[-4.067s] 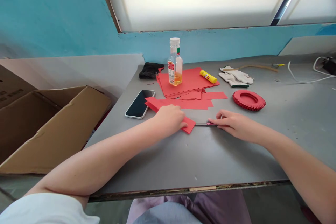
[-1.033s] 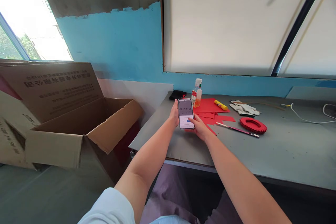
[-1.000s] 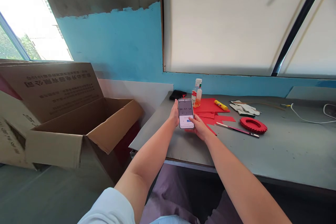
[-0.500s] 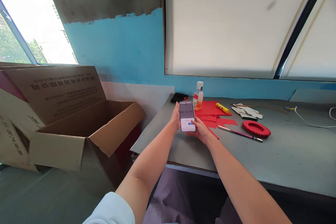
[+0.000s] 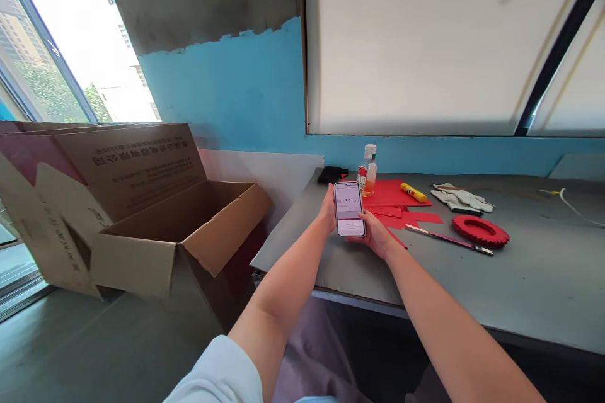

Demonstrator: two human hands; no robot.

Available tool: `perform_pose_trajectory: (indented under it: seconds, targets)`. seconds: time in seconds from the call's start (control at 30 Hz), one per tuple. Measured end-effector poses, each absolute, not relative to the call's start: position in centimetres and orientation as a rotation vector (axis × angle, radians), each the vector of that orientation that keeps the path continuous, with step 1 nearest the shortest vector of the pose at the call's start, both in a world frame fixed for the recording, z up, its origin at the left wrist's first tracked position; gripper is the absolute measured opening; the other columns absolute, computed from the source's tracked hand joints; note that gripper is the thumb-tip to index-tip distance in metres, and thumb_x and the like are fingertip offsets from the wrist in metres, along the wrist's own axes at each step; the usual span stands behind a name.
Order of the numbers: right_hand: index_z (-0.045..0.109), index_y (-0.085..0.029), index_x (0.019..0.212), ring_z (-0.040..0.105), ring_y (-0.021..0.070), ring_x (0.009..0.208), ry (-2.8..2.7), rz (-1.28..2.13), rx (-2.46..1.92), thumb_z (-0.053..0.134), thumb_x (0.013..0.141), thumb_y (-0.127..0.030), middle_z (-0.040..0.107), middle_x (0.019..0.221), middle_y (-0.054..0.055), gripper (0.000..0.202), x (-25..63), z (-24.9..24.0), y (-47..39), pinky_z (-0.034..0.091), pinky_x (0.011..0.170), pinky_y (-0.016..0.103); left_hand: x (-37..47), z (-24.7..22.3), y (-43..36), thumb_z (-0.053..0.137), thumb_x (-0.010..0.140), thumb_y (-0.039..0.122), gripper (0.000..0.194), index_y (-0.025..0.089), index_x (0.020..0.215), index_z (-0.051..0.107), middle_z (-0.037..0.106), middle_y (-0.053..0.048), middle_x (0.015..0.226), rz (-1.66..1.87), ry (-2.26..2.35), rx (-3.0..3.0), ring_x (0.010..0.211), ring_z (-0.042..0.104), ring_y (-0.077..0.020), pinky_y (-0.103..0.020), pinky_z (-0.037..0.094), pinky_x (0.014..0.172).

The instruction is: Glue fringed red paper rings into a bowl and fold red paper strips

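A smartphone stands upright between my two hands, its lit screen facing me with large timer digits near the top. My left hand is closed around its left edge. My right hand grips the lower right edge, with the thumb by the screen. Behind and right of the phone lie red paper sheets and strips, partly hidden by it. A clear bottle with a white cap and some orange liquid stands just beyond. Right of my right hand lies a long slim tool beside a ridged red ring.
On the grey table are a yellow glue stick, white gloves, a black item and a white cable. An open cardboard box stands left of the table. A blue wall runs behind.
The phone's screen has gone from a dimmed view with a pop-up box to a brighter one. My view has turned slightly left. Both hands keep hold of the phone.
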State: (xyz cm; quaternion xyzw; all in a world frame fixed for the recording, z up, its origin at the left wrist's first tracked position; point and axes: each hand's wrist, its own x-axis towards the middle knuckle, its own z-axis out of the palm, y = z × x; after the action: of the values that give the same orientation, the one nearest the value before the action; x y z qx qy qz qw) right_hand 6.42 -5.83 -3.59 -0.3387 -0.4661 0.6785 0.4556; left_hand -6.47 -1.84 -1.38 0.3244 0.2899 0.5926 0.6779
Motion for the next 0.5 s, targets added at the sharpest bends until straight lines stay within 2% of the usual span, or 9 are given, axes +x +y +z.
perform_pose_trajectory:
  seconds: [0.27,0.5]
  targets:
    - [0.051,-0.026,0.112,0.064,0.0246,0.087,-1.103,1.611,-0.879,0.051,0.078,-0.039,0.066,0.104,0.006,0.036,6.95,-4.07,-5.18,0.054,0.064,0.043,-5.87,-1.06,-2.38,0.034,0.090,0.052,0.048,0.015,0.105,0.060,0.068,-0.008,0.093,1.324,0.711,0.799,0.088,0.064,-0.0213,-0.032,0.046,0.083]
    - [0.054,-0.024,0.114,0.063,0.0249,0.087,-1.101,1.613,-0.912,0.042,0.082,-0.049,0.064,0.108,0.008,0.043,6.93,-4.15,-4.86,0.053,0.066,0.043,-5.96,-1.08,-2.40,0.036,0.088,0.054,0.048,0.016,0.108,0.059,0.069,-0.007,0.093,1.357,0.751,0.851,0.090,0.063,-0.0224,-0.033,0.045,0.083]
